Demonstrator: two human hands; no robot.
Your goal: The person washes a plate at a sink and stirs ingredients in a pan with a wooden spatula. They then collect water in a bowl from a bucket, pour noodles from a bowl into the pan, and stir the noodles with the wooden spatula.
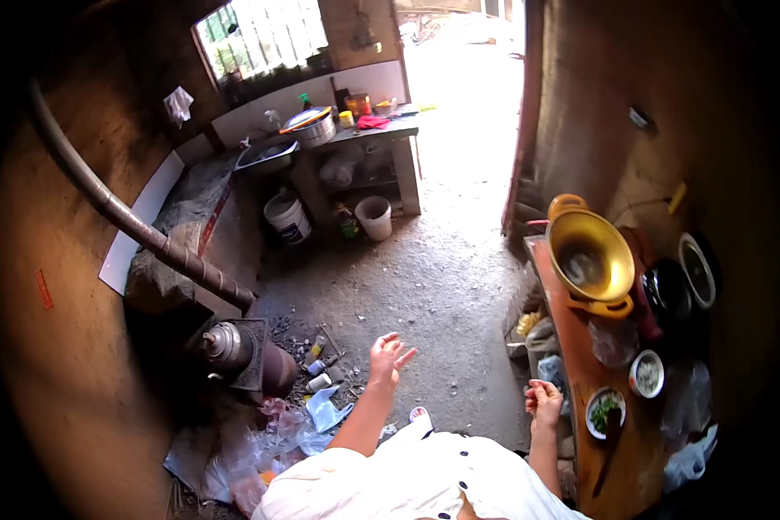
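Note:
My left hand (389, 359) is raised over the floor near the middle, its fingers apart and nothing in them. My right hand (542, 400) hangs beside the left edge of the wooden table (553, 286), its fingers curled in; whether something small is between them is too small to tell. Nearest to it on the table is a white bowl of chopped greens (605, 412), with a dark-handled tool (610, 446) lying across its edge. A bowl with pale contents (646, 374) stands just beyond. Farther back sits a large golden pot (589, 257).
A stove (277, 371) with a metal kettle (227, 344) stands at the left, plastic bags (243, 451) below it. Along the back, a counter (355, 134) holds a steel pot (315, 130); buckets (374, 217) stand beneath. An open doorway (464, 104) is beside it.

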